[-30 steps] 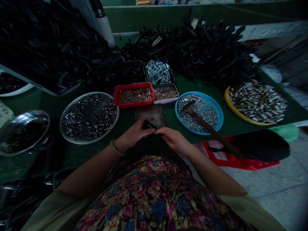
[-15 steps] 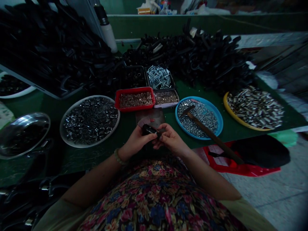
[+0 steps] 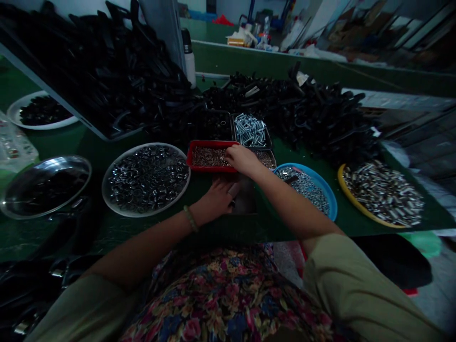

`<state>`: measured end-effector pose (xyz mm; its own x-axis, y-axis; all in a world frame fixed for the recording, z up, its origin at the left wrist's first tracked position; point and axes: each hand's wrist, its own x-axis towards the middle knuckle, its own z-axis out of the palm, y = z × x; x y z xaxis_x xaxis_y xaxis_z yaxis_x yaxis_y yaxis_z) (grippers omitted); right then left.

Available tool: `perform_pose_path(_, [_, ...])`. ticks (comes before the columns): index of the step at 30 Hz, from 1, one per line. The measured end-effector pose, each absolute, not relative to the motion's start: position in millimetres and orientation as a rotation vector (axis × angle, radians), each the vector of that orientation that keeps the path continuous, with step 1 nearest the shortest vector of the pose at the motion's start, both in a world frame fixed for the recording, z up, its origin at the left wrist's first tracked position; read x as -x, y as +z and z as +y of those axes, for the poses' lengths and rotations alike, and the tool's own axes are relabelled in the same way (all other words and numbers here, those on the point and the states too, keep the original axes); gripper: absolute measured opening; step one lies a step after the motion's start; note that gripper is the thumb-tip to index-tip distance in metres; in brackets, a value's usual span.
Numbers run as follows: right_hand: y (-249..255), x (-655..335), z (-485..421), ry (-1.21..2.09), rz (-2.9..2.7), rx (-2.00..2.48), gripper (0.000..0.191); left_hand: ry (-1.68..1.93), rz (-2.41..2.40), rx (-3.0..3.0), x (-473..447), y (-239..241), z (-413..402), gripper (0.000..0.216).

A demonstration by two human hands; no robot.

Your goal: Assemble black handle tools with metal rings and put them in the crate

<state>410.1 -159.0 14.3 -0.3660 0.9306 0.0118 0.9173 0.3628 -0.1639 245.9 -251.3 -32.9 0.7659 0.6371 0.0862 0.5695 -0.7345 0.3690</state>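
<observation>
My right hand point(image 3: 241, 158) reaches forward over the red tray point(image 3: 211, 156) of small brownish metal pieces, fingers curled down into its right end; what they pinch is hidden. My left hand point(image 3: 216, 199) rests closed on a small black part point(image 3: 232, 203) on the dark metal block point(image 3: 245, 199) near the table's front edge. A bead bracelet circles my left wrist.
A clear round dish point(image 3: 146, 176) of dark rings lies left, a blue plate point(image 3: 309, 190) of silver nuts with a hammer and a yellow plate point(image 3: 383, 194) of silver sleeves right. Trays of screws point(image 3: 251, 130) and heaps of black parts point(image 3: 306, 114) fill the back. A steel bowl point(image 3: 43, 184) sits far left.
My right hand left the black part and stretched forward to the red tray. My left hand lowered the part onto the metal block. The view tilted upward.
</observation>
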Motion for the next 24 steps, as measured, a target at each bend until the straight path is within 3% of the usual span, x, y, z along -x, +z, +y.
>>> perform_pose_path(8, [-2,-388,-119,0.072,-2.743,1.729,0.02,0.409,1.135,-2.683,-252,-49,-262,0.049])
perform_pose_path(13, [5,-399,-129,0.094,-2.619,1.706,0.024,0.52,1.232,-2.48,-249,-54,-269,0.061])
perform_pose_path(20, [-6,-441,-211,0.732,-2.19,1.397,0.015,0.544,1.277,-2.33,-254,-61,-263,0.069])
perform_pose_path(24, [-18,-452,-244,0.889,-2.093,1.536,0.01,0.541,1.31,-2.325,-254,-62,-263,0.068])
